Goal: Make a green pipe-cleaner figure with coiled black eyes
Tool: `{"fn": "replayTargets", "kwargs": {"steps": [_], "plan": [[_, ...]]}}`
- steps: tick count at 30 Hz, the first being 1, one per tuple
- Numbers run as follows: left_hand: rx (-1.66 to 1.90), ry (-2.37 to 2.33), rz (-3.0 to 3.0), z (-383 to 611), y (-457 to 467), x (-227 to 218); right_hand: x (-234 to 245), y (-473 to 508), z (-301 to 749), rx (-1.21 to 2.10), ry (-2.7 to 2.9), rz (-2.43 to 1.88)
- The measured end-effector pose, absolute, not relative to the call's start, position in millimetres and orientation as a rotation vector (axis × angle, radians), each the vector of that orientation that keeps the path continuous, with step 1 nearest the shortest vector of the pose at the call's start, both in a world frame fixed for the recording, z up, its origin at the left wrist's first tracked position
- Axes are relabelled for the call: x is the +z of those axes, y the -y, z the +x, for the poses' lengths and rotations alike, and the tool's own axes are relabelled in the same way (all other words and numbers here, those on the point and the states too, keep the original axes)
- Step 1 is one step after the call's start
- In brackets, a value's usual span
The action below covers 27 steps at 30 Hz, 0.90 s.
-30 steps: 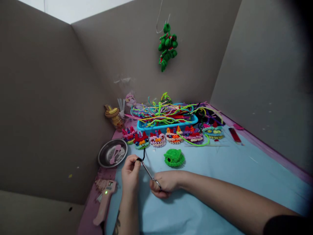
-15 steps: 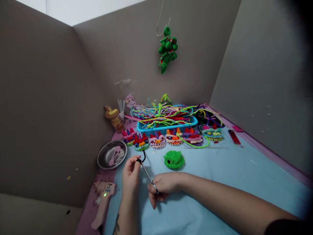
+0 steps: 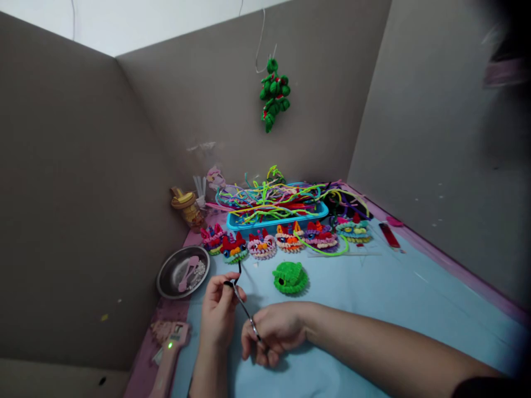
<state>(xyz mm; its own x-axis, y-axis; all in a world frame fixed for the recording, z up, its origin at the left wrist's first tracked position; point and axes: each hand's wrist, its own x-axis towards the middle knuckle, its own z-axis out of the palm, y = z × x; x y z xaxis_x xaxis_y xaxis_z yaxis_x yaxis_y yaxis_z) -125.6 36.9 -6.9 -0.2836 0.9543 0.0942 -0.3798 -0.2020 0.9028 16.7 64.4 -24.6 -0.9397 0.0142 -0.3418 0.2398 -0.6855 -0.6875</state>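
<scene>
My left hand (image 3: 218, 312) pinches a short black pipe cleaner (image 3: 237, 275) between thumb and fingers, its free end curling upward. My right hand (image 3: 274, 331) grips thin metal scissors (image 3: 245, 311), whose blades reach up-left to the pinched piece. Both hands hover over the light blue table mat (image 3: 373, 309). A round green pipe-cleaner figure (image 3: 290, 277) lies on the mat just beyond my right hand.
A row of several colourful pipe-cleaner faces (image 3: 286, 240) stands before a blue tray (image 3: 274, 221) piled with pipe cleaners. A metal dish (image 3: 182, 272) sits left, a pink glue gun (image 3: 166, 359) near the front left. Grey cardboard walls surround; a green ornament (image 3: 272, 94) hangs.
The view has shifted slightly, so the scene sits lower and more to the left. My right fingers have loosened around the scissors handles; both hands have drifted a little nearer.
</scene>
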Motion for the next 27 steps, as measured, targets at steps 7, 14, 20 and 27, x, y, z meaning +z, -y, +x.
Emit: {"fn": "replayTargets", "kwargs": {"steps": [7, 14, 20, 27], "plan": [[1.720, -1.027, 0.979, -118, -37, -3, -13, -52, 26, -2.936, -1.256, 1.068], [1.781, -1.053, 1.079, -104, -41, 11, -2, -53, 40, -2.758, -2.005, 1.286], [1.722, -1.126, 1.145, -109, -50, 14, -18, -59, 39, -2.683, -2.202, 1.333], [1.682, -1.111, 1.390, -124, -59, 5, -22, -60, 39, -2.432, -2.359, 1.227]]}}
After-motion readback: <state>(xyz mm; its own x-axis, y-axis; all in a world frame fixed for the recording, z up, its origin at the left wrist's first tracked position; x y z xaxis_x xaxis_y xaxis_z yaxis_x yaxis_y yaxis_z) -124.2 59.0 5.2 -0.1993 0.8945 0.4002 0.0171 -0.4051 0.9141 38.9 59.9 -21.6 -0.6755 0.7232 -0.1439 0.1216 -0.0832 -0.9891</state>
